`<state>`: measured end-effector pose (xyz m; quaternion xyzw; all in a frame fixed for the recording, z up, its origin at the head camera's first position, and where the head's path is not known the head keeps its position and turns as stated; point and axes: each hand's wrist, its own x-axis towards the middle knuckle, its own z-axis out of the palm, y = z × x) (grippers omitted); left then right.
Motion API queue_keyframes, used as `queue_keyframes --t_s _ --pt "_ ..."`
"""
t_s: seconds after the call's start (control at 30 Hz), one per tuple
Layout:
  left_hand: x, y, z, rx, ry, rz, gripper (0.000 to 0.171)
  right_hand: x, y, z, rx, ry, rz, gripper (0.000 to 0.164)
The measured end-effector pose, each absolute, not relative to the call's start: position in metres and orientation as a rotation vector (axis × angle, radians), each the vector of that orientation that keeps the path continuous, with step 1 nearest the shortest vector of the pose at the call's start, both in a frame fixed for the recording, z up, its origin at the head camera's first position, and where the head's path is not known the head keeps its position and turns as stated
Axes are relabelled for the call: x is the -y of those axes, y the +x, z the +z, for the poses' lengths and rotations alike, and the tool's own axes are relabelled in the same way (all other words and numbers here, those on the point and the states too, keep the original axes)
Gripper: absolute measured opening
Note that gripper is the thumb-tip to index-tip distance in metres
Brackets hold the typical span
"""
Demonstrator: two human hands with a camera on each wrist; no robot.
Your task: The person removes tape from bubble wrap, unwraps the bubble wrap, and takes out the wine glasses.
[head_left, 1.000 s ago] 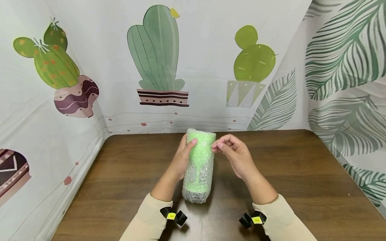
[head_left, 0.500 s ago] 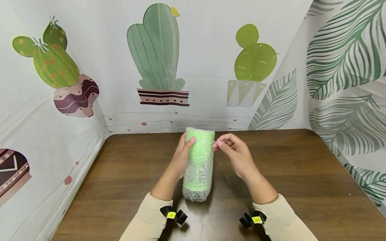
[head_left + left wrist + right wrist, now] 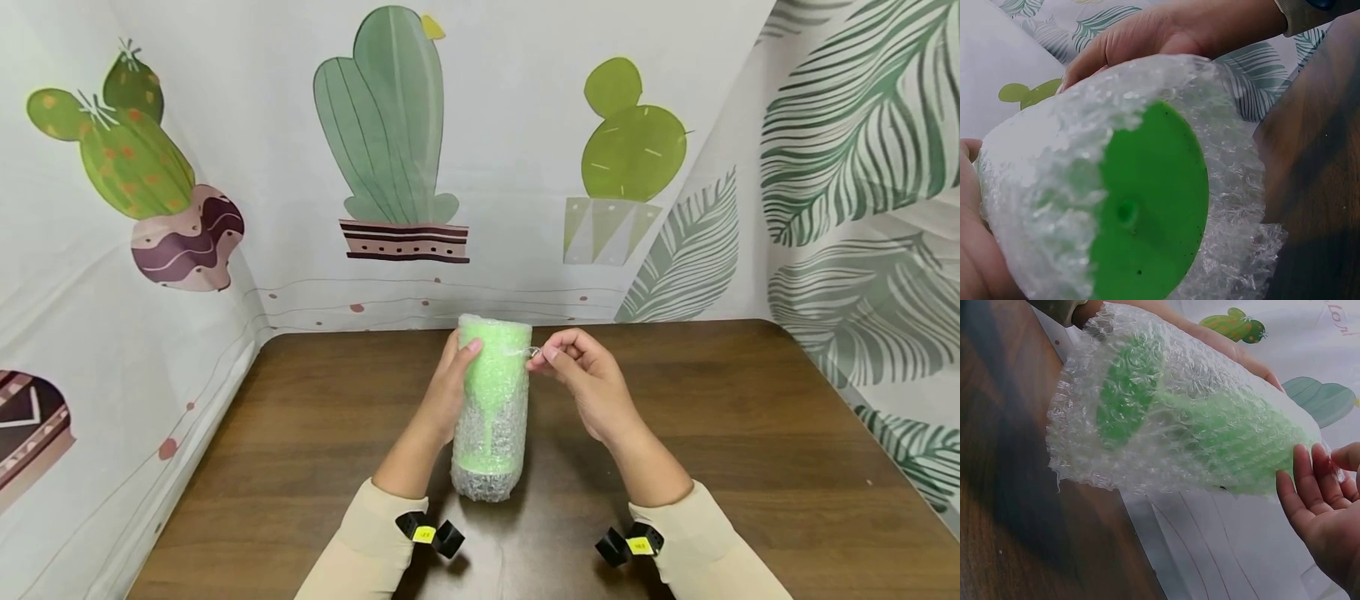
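Observation:
A green goblet shows through the clear bubble wrap rolled around it. The bundle leans over the table, bowl end up. Its round green foot faces the left wrist camera. My left hand grips the bundle's upper left side, thumb across the front and its other fingers hidden behind. At the upper right side, my right hand pinches the end of a thin clear strip, which looks like tape, between thumb and forefinger. The strip stretches from the wrap to these fingertips. In the right wrist view, the other right fingers lie beside the wrap.
The bundle is over a dark brown wooden table. A white cloth backdrop printed with cacti and leaves rises behind the table and along its sides. Black cameras sit on both wrists over beige sleeves.
A clear strip now shows stretched between the wrap and my right fingertips; a second ago they were right at the bundle's edge. The bundle and left hand have shifted slightly left.

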<state>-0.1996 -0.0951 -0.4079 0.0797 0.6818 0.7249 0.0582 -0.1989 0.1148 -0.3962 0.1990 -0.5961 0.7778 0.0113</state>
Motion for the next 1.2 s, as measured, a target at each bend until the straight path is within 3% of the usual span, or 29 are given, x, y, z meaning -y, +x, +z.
queue_keyframes --t_s 1.2 --pt "0.1003 -0.1977 -0.4037 -2.058 0.272 2.22 0.066 -0.1186 -0.2008 -0.3973 1.717 0.703 2.554 0.007"
